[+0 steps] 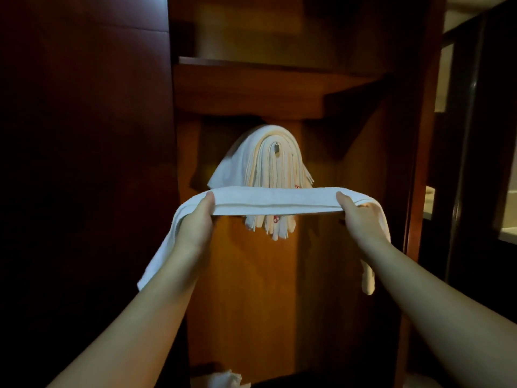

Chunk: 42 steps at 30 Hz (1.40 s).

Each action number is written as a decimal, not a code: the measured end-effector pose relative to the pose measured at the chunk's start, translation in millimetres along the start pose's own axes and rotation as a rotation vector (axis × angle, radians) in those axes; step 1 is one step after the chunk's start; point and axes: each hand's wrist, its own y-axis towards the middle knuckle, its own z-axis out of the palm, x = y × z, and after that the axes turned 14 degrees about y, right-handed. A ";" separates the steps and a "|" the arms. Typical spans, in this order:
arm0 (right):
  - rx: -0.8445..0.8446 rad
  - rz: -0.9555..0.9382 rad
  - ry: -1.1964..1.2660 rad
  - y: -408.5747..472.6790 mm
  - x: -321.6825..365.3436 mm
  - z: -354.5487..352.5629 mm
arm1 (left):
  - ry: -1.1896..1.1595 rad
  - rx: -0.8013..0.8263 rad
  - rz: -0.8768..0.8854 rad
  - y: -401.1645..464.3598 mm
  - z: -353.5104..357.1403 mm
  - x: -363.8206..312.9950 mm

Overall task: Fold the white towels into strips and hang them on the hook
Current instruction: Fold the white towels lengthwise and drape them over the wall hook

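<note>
— Which step is this?

— The hanging step, I'd say. A white towel is already folded into a strip and held out level between both hands, just in front of the lower part of the stack of towels draped over the hook. The left hand grips one end with its thumb on top and fingers curled under; the right hand grips the other the same way. Both loose ends hang down past the wrists.

— So what does the next move need?

— Probably a lift up and over the stack, with the middle of the strip centred on the hook. The stack is thick and only the hook's tip shows, so the strip may slide off if it lands off-centre.

— And the surroundings?

— A dim wooden closet. The hook sits on the back panel under a shelf, with a dark door on the left. More white cloth lies at the bottom edge, possibly on the floor; I cannot tell what it is.
</note>
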 end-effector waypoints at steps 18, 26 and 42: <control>0.355 -0.040 0.245 250.6 7.0 80.0 | 0.229 -0.040 0.316 197.0 112.2 -49.9; 0.434 -0.043 0.290 336.8 -0.9 116.9 | 0.213 -0.080 0.335 274.7 147.0 -45.6; 0.434 -0.110 0.239 432.0 17.7 201.0 | 0.129 -0.098 0.282 408.9 154.1 -60.5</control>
